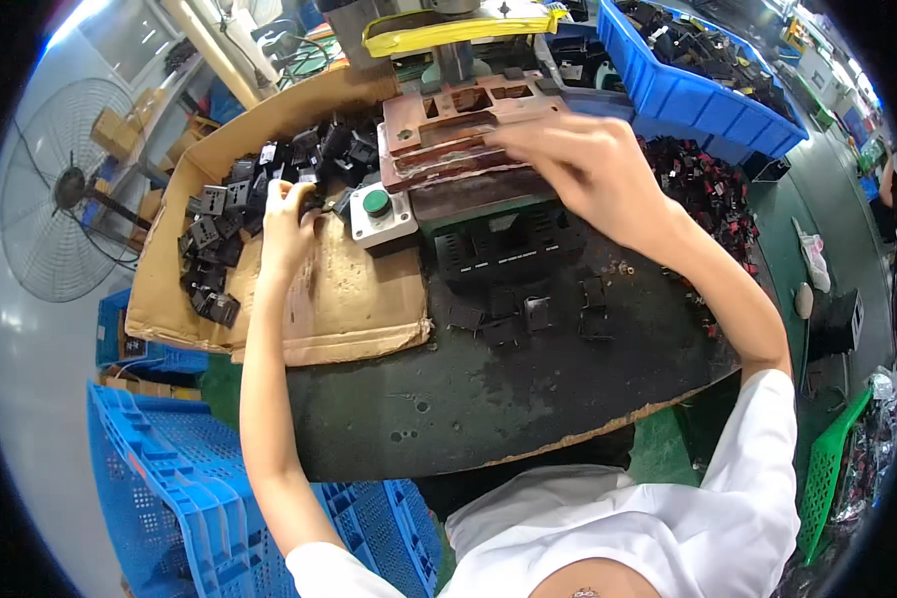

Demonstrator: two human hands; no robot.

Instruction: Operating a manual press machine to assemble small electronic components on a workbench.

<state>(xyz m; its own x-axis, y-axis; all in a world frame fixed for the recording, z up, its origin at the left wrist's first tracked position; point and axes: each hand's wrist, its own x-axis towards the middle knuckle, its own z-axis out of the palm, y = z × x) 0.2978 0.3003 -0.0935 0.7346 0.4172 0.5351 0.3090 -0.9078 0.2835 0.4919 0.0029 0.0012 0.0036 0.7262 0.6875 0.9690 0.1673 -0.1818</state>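
My left hand (289, 224) is over the cardboard tray (359, 289), its fingers curled round a small black plastic part (312, 197). Around it lies a heap of black plastic housings (231, 199). On the right, my right hand (603, 164) reaches over the edge of a brown metal press fixture (453, 125); its fingertips are smeared by motion, and whether they hold anything is unclear. Just right of my left hand sits a grey switch box with a green push button (376, 203). Below the fixture stands a black slotted panel (508, 249).
Several loose black parts (536, 313) lie on the dark tabletop (399, 404). Red and black pieces (703, 189) are heaped at the right. A blue bin (713, 105) of parts stands at the back right, a blue crate (184, 478) at lower left. The yellow-edged press head (458, 32) hangs above.
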